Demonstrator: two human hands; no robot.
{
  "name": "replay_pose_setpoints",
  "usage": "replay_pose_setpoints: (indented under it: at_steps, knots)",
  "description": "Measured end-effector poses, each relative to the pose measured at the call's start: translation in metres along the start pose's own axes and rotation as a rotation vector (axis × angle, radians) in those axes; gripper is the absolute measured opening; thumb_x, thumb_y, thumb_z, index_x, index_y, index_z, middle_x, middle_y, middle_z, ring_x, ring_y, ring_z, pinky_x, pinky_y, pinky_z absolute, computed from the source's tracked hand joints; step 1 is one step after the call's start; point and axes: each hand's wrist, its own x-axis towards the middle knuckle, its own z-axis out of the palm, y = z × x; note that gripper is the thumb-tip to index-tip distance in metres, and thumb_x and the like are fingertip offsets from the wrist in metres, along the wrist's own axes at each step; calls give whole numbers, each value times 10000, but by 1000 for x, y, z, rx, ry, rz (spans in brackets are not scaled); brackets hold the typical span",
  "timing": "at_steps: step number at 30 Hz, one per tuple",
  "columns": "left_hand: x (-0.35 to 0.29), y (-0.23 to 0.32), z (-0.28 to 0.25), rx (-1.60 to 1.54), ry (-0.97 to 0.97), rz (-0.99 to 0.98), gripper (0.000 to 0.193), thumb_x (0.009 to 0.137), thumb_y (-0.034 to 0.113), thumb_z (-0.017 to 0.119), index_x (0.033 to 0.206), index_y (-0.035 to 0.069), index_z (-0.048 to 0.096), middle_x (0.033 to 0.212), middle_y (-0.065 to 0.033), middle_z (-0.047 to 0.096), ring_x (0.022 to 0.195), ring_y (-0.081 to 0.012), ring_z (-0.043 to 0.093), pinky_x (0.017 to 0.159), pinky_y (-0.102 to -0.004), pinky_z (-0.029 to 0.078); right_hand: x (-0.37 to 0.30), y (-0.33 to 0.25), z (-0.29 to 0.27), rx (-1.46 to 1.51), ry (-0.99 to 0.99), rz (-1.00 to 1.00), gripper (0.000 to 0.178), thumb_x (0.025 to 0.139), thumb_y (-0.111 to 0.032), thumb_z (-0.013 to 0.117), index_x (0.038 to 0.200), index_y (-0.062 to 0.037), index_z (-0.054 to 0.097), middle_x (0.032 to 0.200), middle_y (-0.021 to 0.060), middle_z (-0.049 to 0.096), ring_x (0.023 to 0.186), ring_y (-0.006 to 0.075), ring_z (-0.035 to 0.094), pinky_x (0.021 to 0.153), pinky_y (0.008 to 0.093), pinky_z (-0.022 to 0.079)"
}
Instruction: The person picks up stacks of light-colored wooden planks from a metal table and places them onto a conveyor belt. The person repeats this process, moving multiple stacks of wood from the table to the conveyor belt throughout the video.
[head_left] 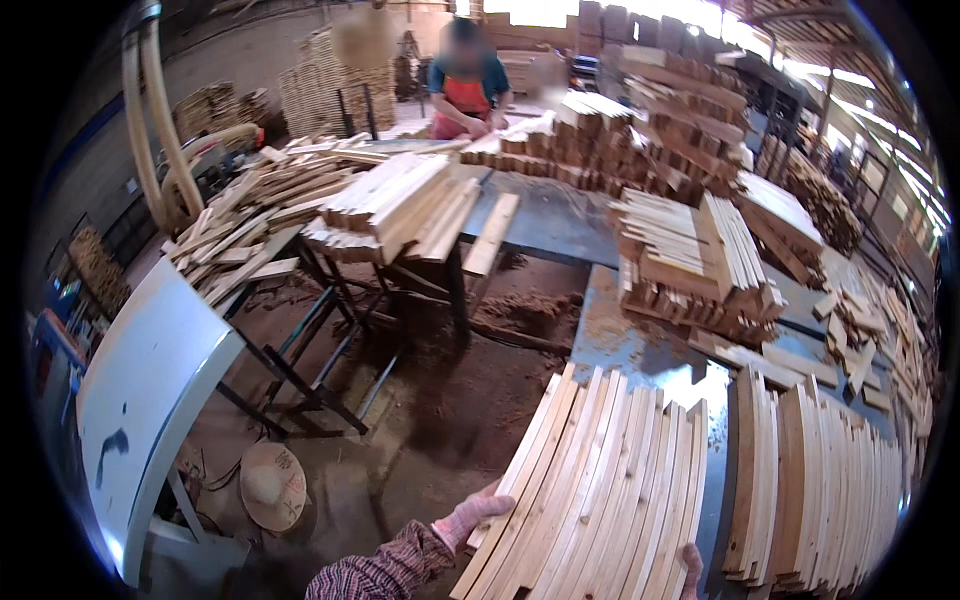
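A row of pale wooden strips (600, 480) lies side by side, tightly packed, in front of me at the lower middle. My left hand (476, 514), in what looks like a pinkish glove, is closed round the row's left edge, thumb on top. At the opposite edge my right hand (690, 568) presses against the outermost strip; only some of its fingers show, the rest being hidden or out of frame. Just right of it, a second row of wooden strips (815, 480) rests on the blue-grey metal table (715, 465).
Stacked strips (690, 250) stand farther along the table, with offcuts (855, 340) at right. Another wood stack (380, 205) sits on a metal stand beside a loose pile (240, 215). A white panel (150, 390) and straw hat (272, 487) are at left. Across the table, a person (465, 85) works.
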Motion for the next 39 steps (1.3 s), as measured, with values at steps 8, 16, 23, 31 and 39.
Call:
replay_pose_setpoints:
  at_steps: [8, 16, 23, 31, 39]
  knots:
    - [-207, 12, -62, -171, 179, 103, 745, 857, 274, 699, 1465, 14, 355, 1276, -130, 581, 1092, -220, 616, 948, -374, 513, -77, 76, 118, -119, -156, 92, 652, 886, -436, 640, 1340, -2, 467, 1205, 173, 599, 1027, 261, 631, 860, 411, 568]
    - [-431, 44, -148, 0, 155, 561, 818, 835, 310, 722, 1472, 0, 315, 1330, -142, 538, 1167, -235, 565, 959, -354, 487, -163, 179, 266, -275, -363, 158, 621, 872, -405, 662, 1313, -4, 489, 1170, 166, 612, 982, 240, 639, 834, 389, 578]
    - [-598, 73, -174, 233, 447, 987, 903, 808, 242, 722, 1532, 12, 236, 1468, -101, 420, 1338, -199, 394, 1088, -308, 338, -215, 263, 416, -419, -614, 257, 594, 859, -377, 682, 1289, -6, 508, 1138, 161, 624, 943, 221, 647, 811, 371, 588]
    - [-767, 32, -223, 245, 890, 1146, 385, 915, 152, 536, 1262, -12, 566, 1195, -88, 620, 947, -193, 627, 811, -299, 525, -237, 369, 590, -544, -1110, 186, 564, 846, -346, 704, 1262, -7, 530, 1103, 154, 637, 898, 200, 655, 785, 349, 598]
    - [-871, 53, -261, -76, 1339, 920, 355, 950, 215, 503, 1228, 9, 582, 1160, -93, 630, 965, -196, 629, 832, -313, 530, -273, 580, 780, -1076, -1273, 465, 491, 845, -378, 638, 1233, -85, 571, 1071, 86, 623, 920, 201, 627, 840, 344, 520]
